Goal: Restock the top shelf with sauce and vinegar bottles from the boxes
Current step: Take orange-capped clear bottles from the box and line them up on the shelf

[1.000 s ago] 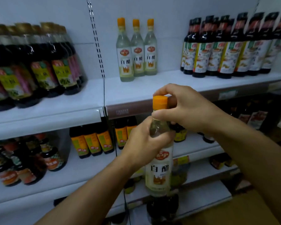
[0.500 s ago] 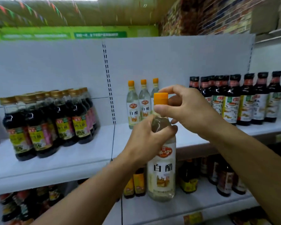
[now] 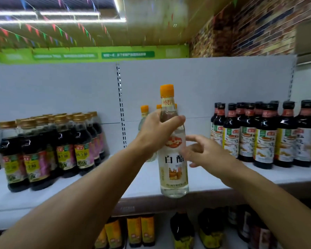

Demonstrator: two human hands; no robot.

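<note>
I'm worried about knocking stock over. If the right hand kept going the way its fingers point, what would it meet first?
Most likely the clear vinegar bottle that the left hand grips by the shoulder: the right hand, fingers spread, points left at its label, close beside it. Whether they already touch is unclear.

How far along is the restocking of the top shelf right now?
Partly done. The top shelf already carries dark sauce bottles and a few white vinegar bottles at the back. The left hand grips another vinegar bottle, not yet set down; the right hand hovers open beside it. No boxes show.
</note>
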